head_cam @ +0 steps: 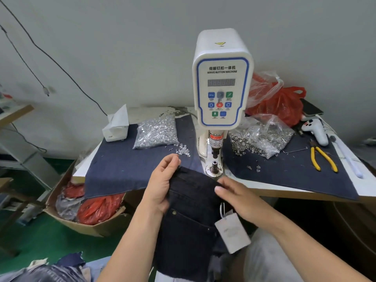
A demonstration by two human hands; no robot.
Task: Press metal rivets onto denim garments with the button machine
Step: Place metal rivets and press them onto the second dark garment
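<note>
- Denim garment, dark, hung off the bench edge just before the button machine; left hand gripped its top left edge, right hand pinched its right edge.
- Bags of rivets and eyelets flanked the machine.
- Yellow pliers lay right.
- A paper tag dangled from the garment.

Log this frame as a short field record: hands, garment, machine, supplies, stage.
left hand: grips the upper left edge of the denim garment
right hand: holds the garment's right edge
garment: dark, tag attached, just in front of the die
button machine: display unreadable
supplies: rivet bags left and right, yellow pliers
stage: not yet under the press
</note>
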